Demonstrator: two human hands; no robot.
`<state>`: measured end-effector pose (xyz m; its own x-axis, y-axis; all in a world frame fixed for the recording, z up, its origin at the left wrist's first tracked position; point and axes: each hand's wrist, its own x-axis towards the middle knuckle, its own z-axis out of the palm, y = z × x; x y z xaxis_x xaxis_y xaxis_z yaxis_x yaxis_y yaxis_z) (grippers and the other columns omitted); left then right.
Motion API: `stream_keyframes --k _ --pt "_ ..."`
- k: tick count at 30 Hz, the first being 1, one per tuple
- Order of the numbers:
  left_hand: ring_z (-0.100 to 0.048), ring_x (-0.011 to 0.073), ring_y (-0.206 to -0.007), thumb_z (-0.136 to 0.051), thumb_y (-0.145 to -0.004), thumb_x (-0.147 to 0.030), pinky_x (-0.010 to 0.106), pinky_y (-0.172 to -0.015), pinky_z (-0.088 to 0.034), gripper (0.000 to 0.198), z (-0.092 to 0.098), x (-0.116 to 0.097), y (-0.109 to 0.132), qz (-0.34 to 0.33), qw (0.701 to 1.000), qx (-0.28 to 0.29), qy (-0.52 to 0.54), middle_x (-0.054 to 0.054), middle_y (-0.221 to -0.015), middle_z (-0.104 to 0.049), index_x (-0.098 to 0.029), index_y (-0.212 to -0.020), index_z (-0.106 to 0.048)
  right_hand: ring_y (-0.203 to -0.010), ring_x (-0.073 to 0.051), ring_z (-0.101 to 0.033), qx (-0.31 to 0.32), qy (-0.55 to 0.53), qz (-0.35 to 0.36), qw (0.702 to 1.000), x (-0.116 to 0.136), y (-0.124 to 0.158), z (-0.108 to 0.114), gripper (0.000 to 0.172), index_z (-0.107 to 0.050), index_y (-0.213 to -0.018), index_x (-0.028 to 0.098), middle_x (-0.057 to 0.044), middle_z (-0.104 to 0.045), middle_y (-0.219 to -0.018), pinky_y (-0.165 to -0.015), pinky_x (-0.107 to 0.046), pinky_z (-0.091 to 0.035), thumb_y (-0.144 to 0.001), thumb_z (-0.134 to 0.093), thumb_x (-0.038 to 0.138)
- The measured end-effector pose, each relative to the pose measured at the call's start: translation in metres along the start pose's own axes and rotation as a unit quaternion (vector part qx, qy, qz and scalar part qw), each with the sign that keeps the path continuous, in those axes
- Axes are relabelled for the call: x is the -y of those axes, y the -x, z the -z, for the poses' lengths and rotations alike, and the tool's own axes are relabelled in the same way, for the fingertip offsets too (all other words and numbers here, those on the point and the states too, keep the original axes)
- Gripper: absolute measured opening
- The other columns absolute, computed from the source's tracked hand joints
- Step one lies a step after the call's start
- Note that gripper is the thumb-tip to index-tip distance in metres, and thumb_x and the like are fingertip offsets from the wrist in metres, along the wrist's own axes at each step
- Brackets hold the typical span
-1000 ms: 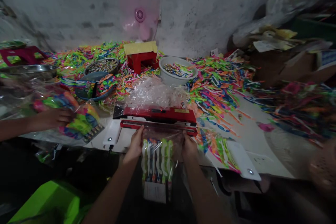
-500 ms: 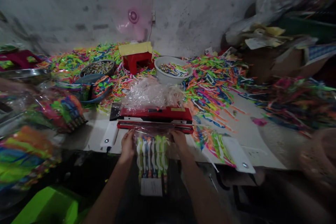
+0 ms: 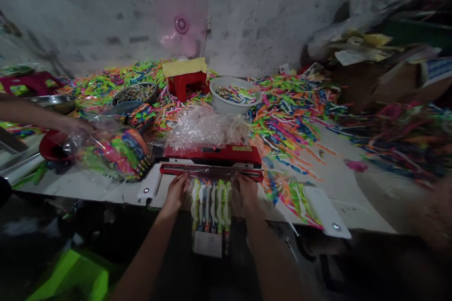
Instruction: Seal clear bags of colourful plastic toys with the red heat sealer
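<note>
A clear plastic bag (image 3: 211, 202) holds a row of green, white, blue and orange wavy strips and a white label at its lower end. My left hand (image 3: 177, 190) pinches its upper left corner, and my right hand (image 3: 248, 192) is closed on the upper right one. The bag's upper edge lies at the front jaw of a red bag sealer (image 3: 212, 154), and its lower part hangs past the table edge. Whether the edge sits inside the jaw I cannot tell. Crumpled clear bags (image 3: 208, 124) are heaped behind the sealer.
At left, a co-worker's arm (image 3: 38, 113) reaches to another filled bag (image 3: 116, 153). White blocks (image 3: 150, 181) flank the sealer. Behind stand a white basin (image 3: 235, 96), a red stool (image 3: 187, 84) and a pink fan (image 3: 181, 23). Loose colourful strips (image 3: 293, 122) cover the right side.
My hands have brought the bag's upper edge slightly closer to the sealer. The co-worker's filled bag has moved right onto the table, and another colourful bundle at far left has left view.
</note>
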<state>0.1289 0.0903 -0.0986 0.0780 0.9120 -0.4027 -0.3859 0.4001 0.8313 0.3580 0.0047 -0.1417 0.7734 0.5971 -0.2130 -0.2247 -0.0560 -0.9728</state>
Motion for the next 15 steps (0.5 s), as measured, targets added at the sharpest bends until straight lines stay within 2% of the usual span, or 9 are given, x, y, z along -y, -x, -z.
stream_keyframes --k 1,3,5,7,9,11,13,15 --pt "-0.054 0.0102 -0.058 -0.071 -0.075 -0.014 0.019 -0.058 -0.043 0.012 0.003 -0.004 0.0 -0.034 0.999 -0.015 -0.034 -0.002 -0.064 -0.059 -0.017 -0.071 -0.061 -0.059 -0.021 -0.062 -0.008 0.0 -0.003 1.0 0.002 0.0 -0.002 0.025 -0.072 -0.064 0.02 -0.004 -0.068 -0.059 -0.054 -0.029 -0.047 -0.063 -0.072 0.045" --pt "-0.058 0.0137 -0.073 -0.07 -0.076 -0.015 0.021 -0.071 -0.046 0.011 0.007 -0.017 0.0 -0.162 0.975 -0.064 -0.136 0.0 -0.076 -0.061 -0.019 -0.078 -0.061 -0.057 -0.02 -0.06 -0.031 0.012 -0.005 0.999 0.006 0.001 -0.001 0.024 -0.072 -0.063 0.02 -0.003 -0.067 -0.058 -0.053 -0.029 -0.046 -0.062 -0.073 0.044" --pt "-0.059 0.0193 -0.092 -0.069 -0.078 -0.016 0.027 -0.088 -0.045 0.012 0.005 -0.035 -0.001 -0.305 0.909 -0.085 -0.271 0.003 -0.089 -0.062 -0.021 -0.087 -0.062 -0.056 -0.02 -0.059 -0.049 0.027 -0.001 0.998 0.009 0.001 0.003 0.023 -0.073 -0.064 0.019 -0.003 -0.067 -0.057 -0.053 -0.029 -0.045 -0.061 -0.073 0.042" --pt "-0.054 0.0286 -0.111 -0.069 -0.078 -0.018 0.037 -0.101 -0.038 0.011 -0.005 -0.056 -0.005 -0.368 0.838 -0.062 -0.397 0.008 -0.099 -0.063 -0.022 -0.089 -0.065 -0.056 -0.019 -0.058 -0.047 0.036 0.003 0.998 0.012 0.003 0.007 0.023 -0.074 -0.064 0.018 -0.003 -0.066 -0.057 -0.053 -0.029 -0.044 -0.061 -0.072 0.041" --pt "-0.046 0.0379 -0.122 -0.073 -0.075 -0.02 0.046 -0.107 -0.03 0.008 -0.019 -0.077 -0.015 -0.358 0.787 -0.036 -0.501 0.013 -0.1 -0.064 -0.02 -0.074 -0.065 -0.054 -0.018 -0.056 -0.037 0.029 -0.002 0.999 0.014 0.004 0.008 0.023 -0.073 -0.063 0.018 -0.002 -0.066 -0.056 -0.052 -0.029 -0.043 -0.062 -0.072 0.041" --pt "-0.043 0.044 -0.125 -0.077 -0.068 -0.02 0.053 -0.109 -0.024 0.025 -0.034 -0.093 -0.03 -0.311 0.76 -0.019 -0.57 0.015 -0.092 -0.066 -0.018 -0.055 -0.056 -0.052 -0.017 -0.055 -0.028 0.017 -0.009 0.999 0.015 0.005 0.007 0.021 -0.073 -0.063 0.019 -0.001 -0.065 -0.055 -0.051 -0.028 -0.042 -0.062 -0.072 0.04" --pt "-0.046 0.0457 -0.123 -0.082 -0.06 -0.018 0.054 -0.11 -0.021 0.041 -0.046 -0.102 -0.048 -0.258 0.759 0.004 -0.598 0.014 -0.077 -0.065 -0.018 -0.045 -0.044 -0.052 -0.017 -0.055 -0.024 0.019 -0.011 0.999 0.017 0.005 0.005 0.02 -0.073 -0.063 0.019 0.0 -0.064 -0.054 -0.05 -0.028 -0.042 -0.061 -0.073 0.04" --pt "-0.049 0.045 -0.121 -0.086 -0.051 -0.015 0.053 -0.11 -0.023 0.049 -0.055 -0.105 -0.064 -0.221 0.77 0.029 -0.598 0.01 -0.065 -0.062 -0.018 -0.041 -0.038 -0.051 -0.017 -0.055 -0.02 0.032 -0.01 0.999 0.018 0.005 0.004 0.021 -0.073 -0.063 0.019 0.0 -0.063 -0.052 -0.049 -0.028 -0.041 -0.062 -0.073 0.04"
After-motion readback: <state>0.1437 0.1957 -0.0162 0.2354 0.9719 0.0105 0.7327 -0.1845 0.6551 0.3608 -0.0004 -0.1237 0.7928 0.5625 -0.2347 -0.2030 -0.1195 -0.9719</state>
